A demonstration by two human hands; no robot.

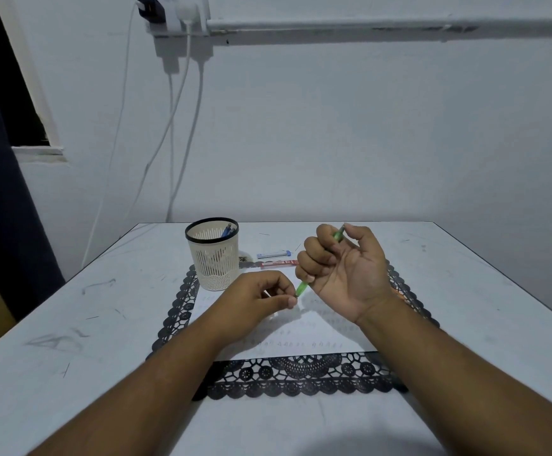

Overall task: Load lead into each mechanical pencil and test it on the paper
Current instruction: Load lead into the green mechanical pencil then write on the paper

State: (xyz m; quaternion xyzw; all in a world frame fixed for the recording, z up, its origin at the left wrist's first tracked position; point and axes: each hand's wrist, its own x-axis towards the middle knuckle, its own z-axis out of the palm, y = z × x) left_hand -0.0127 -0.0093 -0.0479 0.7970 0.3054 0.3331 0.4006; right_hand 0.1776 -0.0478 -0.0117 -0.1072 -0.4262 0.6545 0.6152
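Bench [110,311]: a dropped lead vanishes among its grey marks.
Paper [301,330]: lies under your hands, untested.
Right hand [340,268]: fist grips the pencil [302,287]; squeeze and it tilts.
Left hand [261,299]: pinches something thin, perhaps lead; a misaimed push snaps it.

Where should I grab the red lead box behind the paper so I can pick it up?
Take the red lead box across its two long sides, near the middle, coming down from above. It lies flat on the table and is long and thin, so the short width fits between thumb and finger. The blue lead box lies close behind it and the basket to its left, so I'd pinch carefully.
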